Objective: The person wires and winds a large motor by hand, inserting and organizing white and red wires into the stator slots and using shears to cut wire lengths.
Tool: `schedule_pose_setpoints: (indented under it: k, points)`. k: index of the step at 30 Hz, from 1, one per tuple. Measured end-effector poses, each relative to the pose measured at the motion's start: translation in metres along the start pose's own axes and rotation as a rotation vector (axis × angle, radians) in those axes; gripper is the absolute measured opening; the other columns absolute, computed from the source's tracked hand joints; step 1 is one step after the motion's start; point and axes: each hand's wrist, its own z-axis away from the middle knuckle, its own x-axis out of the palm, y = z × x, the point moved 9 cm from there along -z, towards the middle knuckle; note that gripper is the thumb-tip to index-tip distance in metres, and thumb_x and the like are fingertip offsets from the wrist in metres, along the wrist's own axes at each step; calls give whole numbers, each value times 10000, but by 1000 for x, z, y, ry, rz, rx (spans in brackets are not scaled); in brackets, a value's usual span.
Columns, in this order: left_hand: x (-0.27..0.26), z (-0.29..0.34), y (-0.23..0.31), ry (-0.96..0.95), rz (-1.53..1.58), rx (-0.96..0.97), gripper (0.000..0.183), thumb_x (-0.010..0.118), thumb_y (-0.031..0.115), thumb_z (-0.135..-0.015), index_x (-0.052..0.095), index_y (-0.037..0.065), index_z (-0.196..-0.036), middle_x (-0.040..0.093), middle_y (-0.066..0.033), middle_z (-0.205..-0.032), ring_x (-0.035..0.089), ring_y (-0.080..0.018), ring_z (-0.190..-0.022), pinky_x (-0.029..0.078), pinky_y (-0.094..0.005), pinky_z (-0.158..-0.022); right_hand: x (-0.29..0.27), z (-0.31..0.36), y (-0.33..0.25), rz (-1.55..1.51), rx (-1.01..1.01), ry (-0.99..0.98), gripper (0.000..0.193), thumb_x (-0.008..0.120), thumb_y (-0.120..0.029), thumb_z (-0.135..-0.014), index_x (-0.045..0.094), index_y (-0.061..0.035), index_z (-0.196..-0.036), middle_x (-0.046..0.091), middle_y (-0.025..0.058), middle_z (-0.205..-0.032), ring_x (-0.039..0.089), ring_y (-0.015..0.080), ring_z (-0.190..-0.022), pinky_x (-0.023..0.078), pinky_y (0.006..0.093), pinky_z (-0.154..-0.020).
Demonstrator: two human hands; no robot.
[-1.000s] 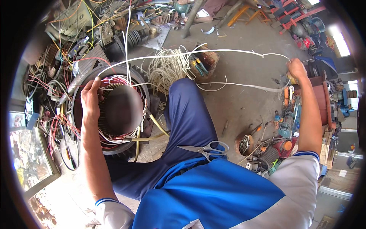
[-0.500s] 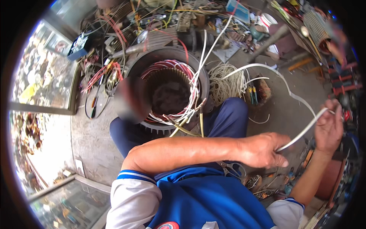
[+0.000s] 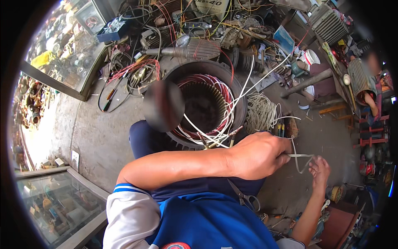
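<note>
Across my lap my left hand (image 3: 265, 155) is closed, gripping a white cord (image 3: 300, 155). A short stretch of this cord runs to my right hand (image 3: 319, 171), whose fingers pinch it, and a loop hangs between the hands. Beyond my left forearm stands a round motor stator (image 3: 170, 74) between my knees, with white and dark red winding wires (image 3: 227, 108) around its toothed bore. A heap of white cord (image 3: 262, 110) lies on the floor to its right. My left hand partly covers the stator's near right side.
Scissors (image 3: 244, 197) lie at my lap. Pliers (image 3: 282, 128) stand beside the cord heap. Motor parts and loose wires crowd the far floor. A glass cabinet (image 3: 62, 207) stands at left. At far right another person's hand (image 3: 370, 101) is by a finned motor housing (image 3: 356, 76).
Both hands have moved left and come closer together, so the cord between them is shorter and loops down. The view has shifted, with the stator now farther right.
</note>
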Motion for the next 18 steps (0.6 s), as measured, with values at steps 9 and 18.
schedule_pose_setpoints:
  k: [9,18]
  points:
    - [9,-4,1,-42,-61,77,208,666,201,-962,669,15,-1055,694,-212,-836,674,-440,-827,524,-523,-746,185,170,-133,370,-681,-512,398,658,-253,-1014,614,66,-1248,628,24,-816,596,92,-706,472,234,-623]
    - [-51,37,-43,96,-246,76,203,680,213,-967,668,22,-1036,695,-200,-843,678,-426,-822,532,-509,-717,159,106,-144,615,-708,-279,288,709,-125,-946,642,9,-1192,634,56,-844,622,125,-783,529,294,-755]
